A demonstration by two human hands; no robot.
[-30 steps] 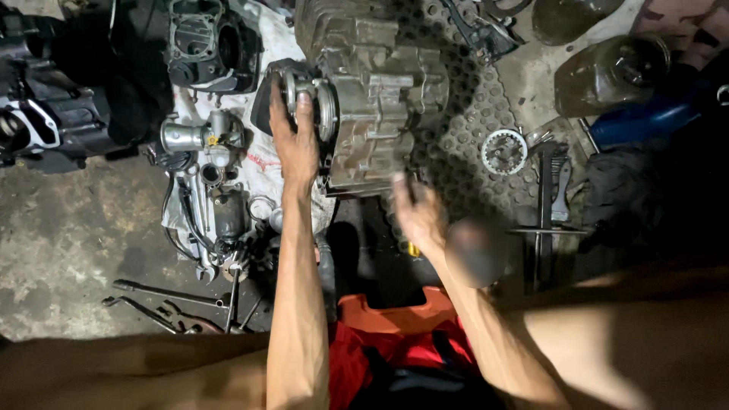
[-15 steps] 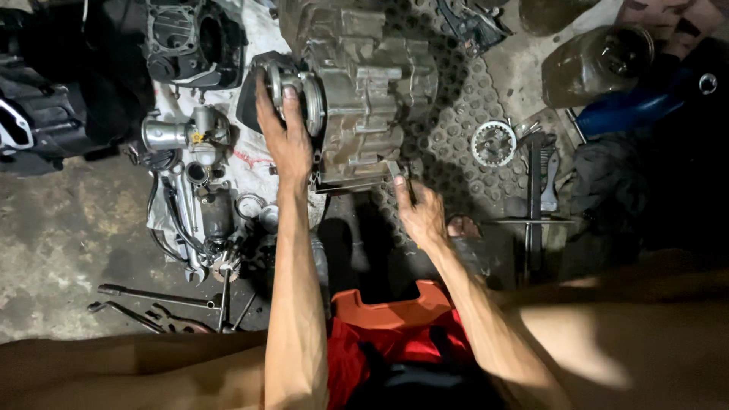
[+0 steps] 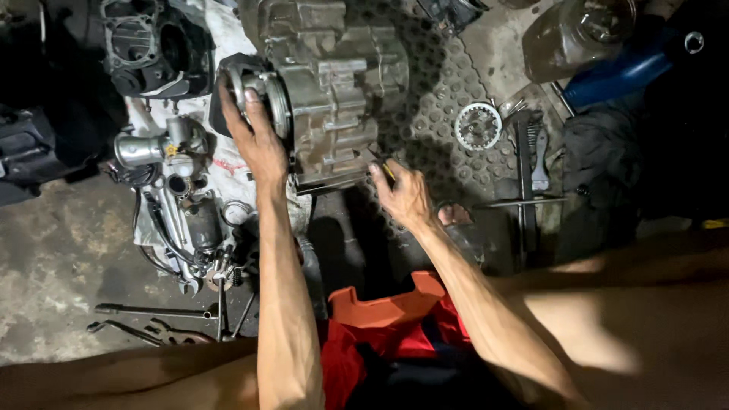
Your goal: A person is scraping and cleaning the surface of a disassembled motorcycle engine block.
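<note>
A grey metal engine case [image 3: 338, 91] lies on a studded rubber mat [image 3: 440, 114] in front of me. My left hand [image 3: 254, 137] grips the round cylinder end [image 3: 262, 87] on the case's left side. My right hand [image 3: 402, 196] is at the case's lower right corner, fingers closed around a thin tool with a yellow handle [image 3: 387, 168] whose tip points at the case. Both forearms reach up from the bottom of the view.
A carburettor [image 3: 156, 148] and small parts lie on a white cloth [image 3: 228, 163] at the left. Wrenches [image 3: 152, 319] lie on the concrete floor. A toothed sprocket [image 3: 478, 125] and hand tools [image 3: 528, 163] rest at the right. An orange stool [image 3: 387, 307] sits below.
My right hand has moved up to the case's lower corner and steadied with the tool. The left hand keeps its hold on the cylinder end. The view has shifted slightly.
</note>
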